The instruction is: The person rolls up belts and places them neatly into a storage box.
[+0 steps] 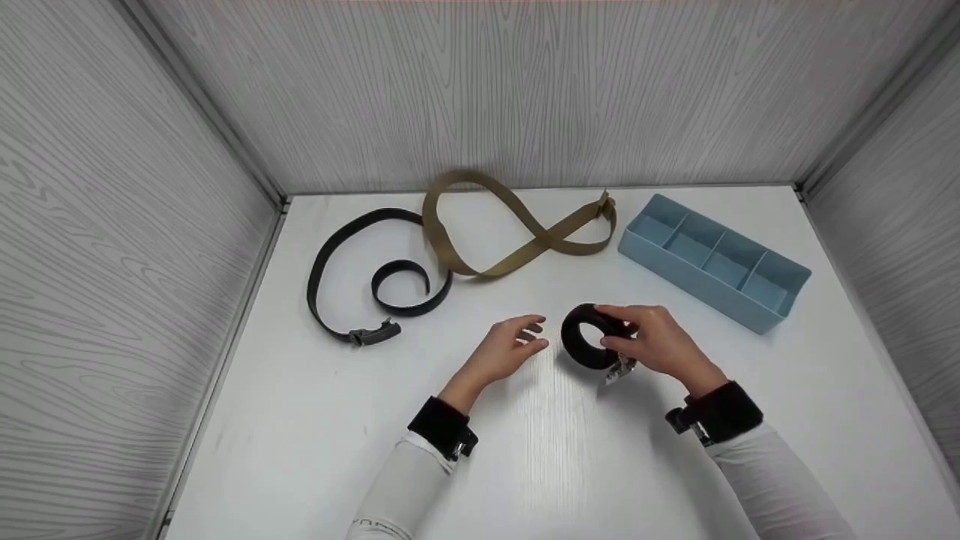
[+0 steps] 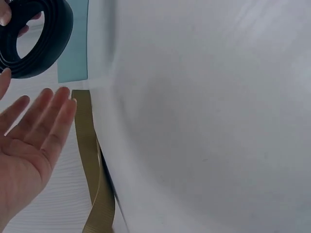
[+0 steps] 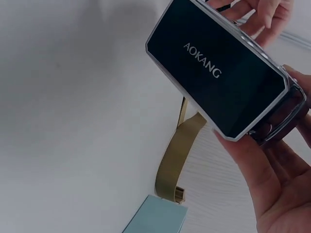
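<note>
A black belt [image 1: 574,341] is rolled into a thick ring and held up over the white table. My right hand [image 1: 660,341] pinches this roll at its right side, thumb at the inner edge and fingers over the outside. Its metal buckle [image 3: 216,68] carries a dark plate lettered AOKANG, large in the right wrist view. Just left of the roll is my left hand [image 1: 504,349], fingers relaxed, palm facing the roll and holding nothing. The left wrist view shows that palm [image 2: 24,162] with the rolled belt above it.
A second black belt [image 1: 313,281] lies loosely coiled at the left, its dark buckle [image 1: 379,332] toward the front. Over its edge crosses a tan webbing belt [image 1: 437,236], looped along the back. At the back right stands a blue divided box [image 1: 686,285]. Wood-patterned panels enclose the table.
</note>
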A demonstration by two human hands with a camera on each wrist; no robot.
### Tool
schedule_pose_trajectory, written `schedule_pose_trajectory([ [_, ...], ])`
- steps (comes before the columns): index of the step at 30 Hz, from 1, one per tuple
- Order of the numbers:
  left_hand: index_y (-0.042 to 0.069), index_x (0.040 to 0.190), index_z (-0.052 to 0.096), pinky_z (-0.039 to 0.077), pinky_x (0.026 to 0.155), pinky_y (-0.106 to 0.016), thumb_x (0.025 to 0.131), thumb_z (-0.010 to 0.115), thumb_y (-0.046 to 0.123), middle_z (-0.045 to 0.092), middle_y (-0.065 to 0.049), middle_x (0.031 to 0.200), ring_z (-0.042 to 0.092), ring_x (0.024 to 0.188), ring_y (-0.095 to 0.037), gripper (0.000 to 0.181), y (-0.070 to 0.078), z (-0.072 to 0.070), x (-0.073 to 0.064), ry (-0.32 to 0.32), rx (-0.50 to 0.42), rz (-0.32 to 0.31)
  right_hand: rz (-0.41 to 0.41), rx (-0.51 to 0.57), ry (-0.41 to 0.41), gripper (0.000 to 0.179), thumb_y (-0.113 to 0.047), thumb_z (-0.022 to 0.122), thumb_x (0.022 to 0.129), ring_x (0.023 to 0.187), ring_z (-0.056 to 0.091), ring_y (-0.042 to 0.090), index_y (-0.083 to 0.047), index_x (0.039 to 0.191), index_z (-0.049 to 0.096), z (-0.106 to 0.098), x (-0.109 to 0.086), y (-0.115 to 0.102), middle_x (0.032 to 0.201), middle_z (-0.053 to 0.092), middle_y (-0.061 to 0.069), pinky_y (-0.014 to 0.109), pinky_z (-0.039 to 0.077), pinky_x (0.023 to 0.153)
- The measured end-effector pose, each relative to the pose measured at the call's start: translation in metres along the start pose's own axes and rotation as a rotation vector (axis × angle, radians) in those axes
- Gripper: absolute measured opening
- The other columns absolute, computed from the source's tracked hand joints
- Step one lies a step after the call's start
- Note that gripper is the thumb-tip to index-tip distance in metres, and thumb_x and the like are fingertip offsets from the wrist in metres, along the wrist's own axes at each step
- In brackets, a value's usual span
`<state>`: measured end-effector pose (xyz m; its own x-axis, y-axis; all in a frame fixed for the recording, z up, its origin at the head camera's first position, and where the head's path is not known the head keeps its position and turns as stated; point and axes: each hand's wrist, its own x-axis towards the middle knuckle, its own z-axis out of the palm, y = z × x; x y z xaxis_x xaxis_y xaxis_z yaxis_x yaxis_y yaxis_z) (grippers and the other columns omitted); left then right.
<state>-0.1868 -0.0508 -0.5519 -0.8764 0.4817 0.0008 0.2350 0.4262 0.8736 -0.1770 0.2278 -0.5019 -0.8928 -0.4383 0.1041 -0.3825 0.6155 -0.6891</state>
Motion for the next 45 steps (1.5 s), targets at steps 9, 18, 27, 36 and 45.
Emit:
schedule_pose_trajectory([
  [9,0.008,0.127,0.064,0.044,0.098,-0.04,0.093,0.067,0.023,0.061,-0.01,0.126,0.055,0.12,-0.027,0.037,-0.007,0.001,-0.009,-0.031,0.428,-0.095,0.203,-0.136,0.313,0.05,-0.015,0.071,0.089,0.062,0.06,0.023,-0.001,0.135,0.056,-0.032,-0.003,0.028,0.098,0.068,0.023,0.032,0.045,0.053],
  [18,0.014,0.129,0.063,0.042,0.097,-0.05,0.09,0.069,0.03,0.054,-0.015,0.135,0.048,0.127,-0.035,0.043,-0.017,0.003,-0.017,-0.027,0.715,-0.186,0.399,-0.202,0.526,0.053,-0.016,0.066,0.092,0.107,0.058,0.047,0.002,0.139,0.05,-0.104,-0.006,0.046,0.123,0.059,0.031,0.055,0.046,0.084],
  [27,0.013,0.131,0.062,0.041,0.098,-0.052,0.09,0.068,0.031,0.053,-0.016,0.138,0.046,0.13,-0.034,0.045,-0.018,0.0,-0.019,-0.055,0.729,-0.204,0.65,-0.222,0.616,0.059,-0.026,0.055,0.097,0.118,0.051,0.052,0.0,0.147,0.04,-0.159,-0.009,0.079,0.135,0.05,0.032,0.06,0.041,0.093],
  [36,0.014,0.13,0.062,0.041,0.097,-0.052,0.09,0.068,0.031,0.053,-0.016,0.138,0.046,0.129,-0.034,0.044,-0.02,0.002,-0.018,-0.056,0.761,-0.198,0.801,-0.252,0.676,0.055,-0.023,0.053,0.096,0.117,0.049,0.055,0.003,0.143,0.041,-0.151,-0.01,0.109,0.133,0.049,0.037,0.064,0.039,0.094],
  [45,0.014,0.131,0.061,0.041,0.097,-0.052,0.089,0.067,0.03,0.053,-0.015,0.138,0.047,0.128,-0.034,0.045,-0.021,0.004,-0.017,-0.066,0.796,-0.205,0.832,-0.28,0.652,0.053,-0.02,0.052,0.096,0.115,0.048,0.058,0.006,0.141,0.041,-0.128,-0.008,0.123,0.128,0.048,0.041,0.067,0.039,0.091],
])
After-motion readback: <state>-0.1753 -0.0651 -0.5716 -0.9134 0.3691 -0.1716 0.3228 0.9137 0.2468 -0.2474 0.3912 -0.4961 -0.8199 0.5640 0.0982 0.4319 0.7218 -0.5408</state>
